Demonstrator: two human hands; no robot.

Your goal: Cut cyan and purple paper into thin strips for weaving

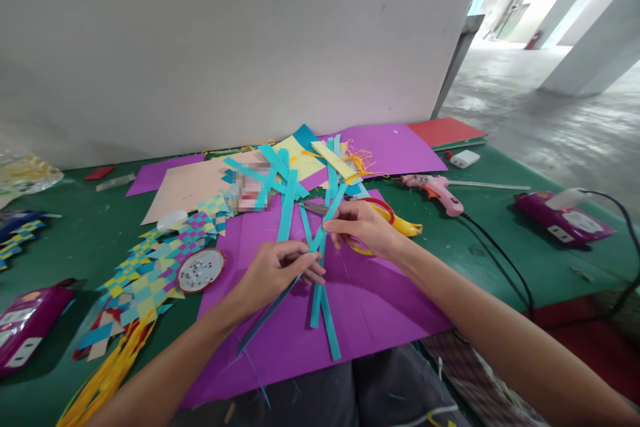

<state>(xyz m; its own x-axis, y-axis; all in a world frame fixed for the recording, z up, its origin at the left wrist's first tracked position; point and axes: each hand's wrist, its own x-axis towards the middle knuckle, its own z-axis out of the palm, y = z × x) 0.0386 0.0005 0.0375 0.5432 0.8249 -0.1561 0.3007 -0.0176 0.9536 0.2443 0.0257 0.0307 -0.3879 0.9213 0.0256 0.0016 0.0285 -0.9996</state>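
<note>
Over a purple sheet (380,310) at the table's (495,203) near edge, a teal paper strip (334,205) slants from far right to near left, the right hand (363,228) pinching it fingertip-tight, the left hand's (275,270) fingers closed on it nearer the edge.

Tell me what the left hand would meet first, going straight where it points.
Probably the teal strips crossing by the left hand's fingers; depth is unclear, and some may already touch.

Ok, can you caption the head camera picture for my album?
Left hand and right hand hold teal strips above a purple sheet, pink glue gun nearby.
</note>
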